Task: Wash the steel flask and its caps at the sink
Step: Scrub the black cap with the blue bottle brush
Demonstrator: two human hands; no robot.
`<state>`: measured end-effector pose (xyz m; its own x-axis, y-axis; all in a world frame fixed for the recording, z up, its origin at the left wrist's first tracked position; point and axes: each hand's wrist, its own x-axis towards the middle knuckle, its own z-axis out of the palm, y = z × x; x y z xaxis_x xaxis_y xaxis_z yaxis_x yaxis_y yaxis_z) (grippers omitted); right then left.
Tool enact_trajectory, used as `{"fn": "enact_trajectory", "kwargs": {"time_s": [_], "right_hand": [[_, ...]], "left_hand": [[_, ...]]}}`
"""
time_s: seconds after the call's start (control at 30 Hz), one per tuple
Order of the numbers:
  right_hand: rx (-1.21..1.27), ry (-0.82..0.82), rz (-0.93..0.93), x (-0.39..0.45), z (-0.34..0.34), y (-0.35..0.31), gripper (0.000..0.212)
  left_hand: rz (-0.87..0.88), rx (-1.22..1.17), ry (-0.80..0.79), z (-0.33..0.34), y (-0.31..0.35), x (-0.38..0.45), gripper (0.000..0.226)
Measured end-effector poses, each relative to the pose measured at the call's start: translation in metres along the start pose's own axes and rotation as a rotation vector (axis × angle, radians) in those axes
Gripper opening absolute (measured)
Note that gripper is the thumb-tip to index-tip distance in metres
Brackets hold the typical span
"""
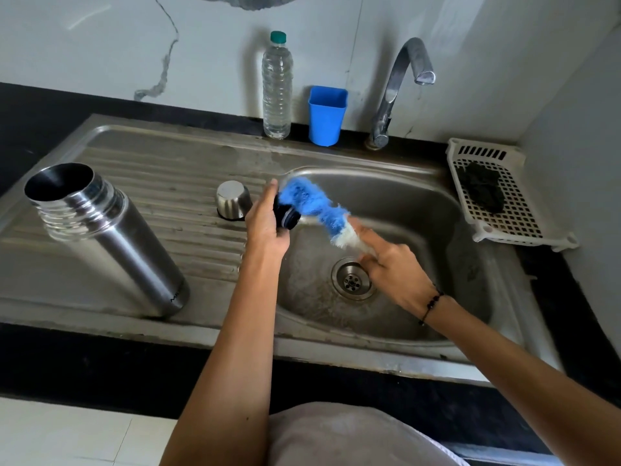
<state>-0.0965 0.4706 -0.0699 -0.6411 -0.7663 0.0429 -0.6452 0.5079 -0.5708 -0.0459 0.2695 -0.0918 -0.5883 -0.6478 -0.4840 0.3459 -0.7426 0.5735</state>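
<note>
The steel flask (111, 237) stands uncapped on the ribbed drainboard at the left, its mouth open toward me. A steel cup cap (233, 200) sits upside down on the drainboard near the basin's edge. My left hand (267, 222) grips a dark inner cap (285, 215) over the left rim of the basin. My right hand (393, 267) grips the handle of a blue and white bottle brush (314, 205), whose bristles lie against the dark cap. The brush is blurred.
The sink basin (420, 210) has a drain (351, 279) under my right hand. Behind stand a tap (396, 85), a blue cup (326, 116) and a plastic water bottle (277, 89). A white tray (497, 196) with a dark scrubber lies at right.
</note>
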Motion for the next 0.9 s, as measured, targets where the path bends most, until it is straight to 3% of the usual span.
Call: {"fn": "enact_trajectory", "kwargs": {"time_s": [0.07, 0.17, 0.3, 0.43, 0.6, 0.73, 0.9], "right_hand": [[0.04, 0.038, 0.014, 0.002, -0.005, 0.004, 0.074], [0.02, 0.017, -0.084, -0.007, -0.002, 0.0, 0.075], [0.081, -0.011, 0.04, -0.007, 0.003, 0.01, 0.074], [0.067, -0.008, -0.053, -0.014, 0.002, 0.006, 0.074], [0.072, 0.007, 0.01, -0.008, 0.004, 0.006, 0.072], [0.021, -0.011, -0.072, -0.007, 0.005, 0.001, 0.078], [0.13, 0.015, 0.03, -0.007, 0.0, 0.004, 0.074]], "left_hand": [[0.006, 0.037, 0.064, -0.002, -0.001, 0.003, 0.012], [-0.003, -0.001, -0.006, -0.004, 0.002, 0.005, 0.006], [-0.017, -0.074, -0.029, 0.001, 0.004, -0.004, 0.015], [-0.014, -0.111, -0.026, 0.002, 0.008, -0.004, 0.02], [-0.036, -0.127, 0.049, -0.002, -0.002, 0.0, 0.011], [-0.043, -0.19, 0.047, -0.003, 0.0, 0.004, 0.039], [-0.09, -0.252, 0.076, -0.001, 0.002, 0.0, 0.021]]}}
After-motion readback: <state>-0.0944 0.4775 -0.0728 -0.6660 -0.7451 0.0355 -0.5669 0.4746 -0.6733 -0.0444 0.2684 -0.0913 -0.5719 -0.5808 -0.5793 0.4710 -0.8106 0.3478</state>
